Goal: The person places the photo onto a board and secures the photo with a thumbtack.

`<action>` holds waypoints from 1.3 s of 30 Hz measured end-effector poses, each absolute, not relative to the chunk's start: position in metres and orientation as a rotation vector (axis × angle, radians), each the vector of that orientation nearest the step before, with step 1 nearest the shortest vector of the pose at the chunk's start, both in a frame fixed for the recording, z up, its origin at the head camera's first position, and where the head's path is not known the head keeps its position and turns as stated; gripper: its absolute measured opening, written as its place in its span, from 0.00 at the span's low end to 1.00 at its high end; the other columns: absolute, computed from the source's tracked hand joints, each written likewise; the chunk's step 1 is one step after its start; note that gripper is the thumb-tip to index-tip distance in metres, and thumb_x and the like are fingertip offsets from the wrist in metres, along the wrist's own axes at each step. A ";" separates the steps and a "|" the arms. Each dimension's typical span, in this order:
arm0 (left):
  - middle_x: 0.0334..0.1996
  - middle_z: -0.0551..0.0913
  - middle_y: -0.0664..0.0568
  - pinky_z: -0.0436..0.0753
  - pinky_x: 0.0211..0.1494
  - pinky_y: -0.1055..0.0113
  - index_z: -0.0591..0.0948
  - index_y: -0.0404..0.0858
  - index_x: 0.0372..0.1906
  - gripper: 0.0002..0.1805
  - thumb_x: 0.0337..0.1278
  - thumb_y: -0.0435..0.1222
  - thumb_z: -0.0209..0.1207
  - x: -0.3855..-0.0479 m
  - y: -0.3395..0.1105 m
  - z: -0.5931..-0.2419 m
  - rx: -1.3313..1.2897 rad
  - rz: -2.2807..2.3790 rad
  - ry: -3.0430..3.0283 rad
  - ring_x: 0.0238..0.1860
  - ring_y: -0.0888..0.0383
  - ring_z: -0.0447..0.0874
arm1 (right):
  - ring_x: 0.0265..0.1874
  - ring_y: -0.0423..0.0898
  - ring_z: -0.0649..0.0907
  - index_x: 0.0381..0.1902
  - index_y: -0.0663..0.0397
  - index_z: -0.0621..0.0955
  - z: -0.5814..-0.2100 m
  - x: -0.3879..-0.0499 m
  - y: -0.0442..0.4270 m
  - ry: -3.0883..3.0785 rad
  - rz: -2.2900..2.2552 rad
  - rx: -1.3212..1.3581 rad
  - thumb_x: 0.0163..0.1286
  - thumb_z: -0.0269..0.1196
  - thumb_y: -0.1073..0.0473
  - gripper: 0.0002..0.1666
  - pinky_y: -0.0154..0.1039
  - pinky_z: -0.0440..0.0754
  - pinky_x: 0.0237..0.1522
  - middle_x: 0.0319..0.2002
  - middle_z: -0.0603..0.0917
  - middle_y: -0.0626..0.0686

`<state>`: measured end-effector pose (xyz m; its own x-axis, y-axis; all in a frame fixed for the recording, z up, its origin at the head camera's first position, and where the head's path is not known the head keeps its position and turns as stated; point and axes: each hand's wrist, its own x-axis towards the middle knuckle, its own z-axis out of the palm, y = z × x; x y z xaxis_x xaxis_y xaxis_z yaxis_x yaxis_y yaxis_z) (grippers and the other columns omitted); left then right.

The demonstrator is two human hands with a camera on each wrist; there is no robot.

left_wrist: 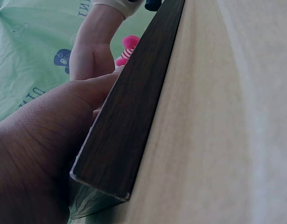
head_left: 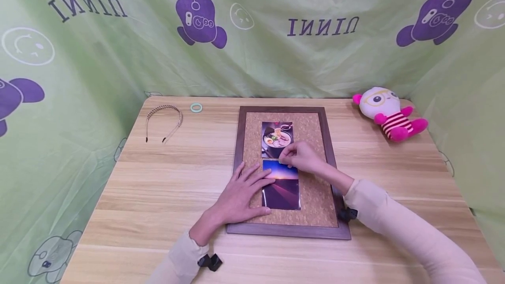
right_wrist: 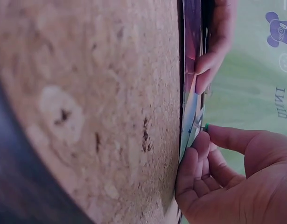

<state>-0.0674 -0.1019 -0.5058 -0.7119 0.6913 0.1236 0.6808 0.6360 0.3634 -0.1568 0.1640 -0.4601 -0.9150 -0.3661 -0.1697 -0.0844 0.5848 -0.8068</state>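
Note:
A cork board (head_left: 315, 205) in a dark wooden frame lies on the table, with two photos on it. The upper photo (head_left: 277, 140) shows a bowl of ramen. Just below it is a photo of a blue and purple sky over a road (head_left: 281, 194). My left hand (head_left: 246, 194) rests spread on the board, its fingertips on the left side of the sky photo. Near that photo's top edge my right hand (head_left: 300, 157) pinches a small green-headed pin (right_wrist: 206, 127) between thumb and finger. The pin's tip is too small to make out.
A beaded headband (head_left: 163, 108) and a mint-green ring (head_left: 196, 108) lie at the table's back left. At the back right sits a pink and white plush toy (head_left: 384, 111). Green printed curtain (head_left: 260, 65) surrounds the wooden table (head_left: 158, 196).

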 end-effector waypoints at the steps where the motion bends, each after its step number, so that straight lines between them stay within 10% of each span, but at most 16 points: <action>1: 0.86 0.67 0.54 0.41 0.91 0.37 0.73 0.53 0.83 0.45 0.67 0.67 0.65 -0.067 -0.102 -0.506 1.178 0.607 2.816 0.89 0.43 0.54 | 0.26 0.40 0.86 0.35 0.61 0.91 -0.461 -0.158 0.164 2.508 -1.232 -0.375 0.72 0.71 0.66 0.05 0.32 0.83 0.31 0.26 0.89 0.49; 39: 0.86 0.67 0.53 0.40 0.91 0.37 0.73 0.52 0.83 0.45 0.67 0.67 0.65 -0.066 -0.103 -0.505 1.185 0.629 2.812 0.89 0.42 0.53 | 0.21 0.41 0.82 0.32 0.57 0.89 -0.463 -0.161 0.153 2.659 -0.996 -0.344 0.70 0.77 0.64 0.07 0.34 0.79 0.27 0.25 0.87 0.49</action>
<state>-0.0662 -0.1027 -0.5052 -0.7106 0.6915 0.1302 0.6811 0.6295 0.3739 -0.1612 0.1529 -0.4627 -0.9322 -0.3161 -0.1762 -0.1224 0.7338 -0.6683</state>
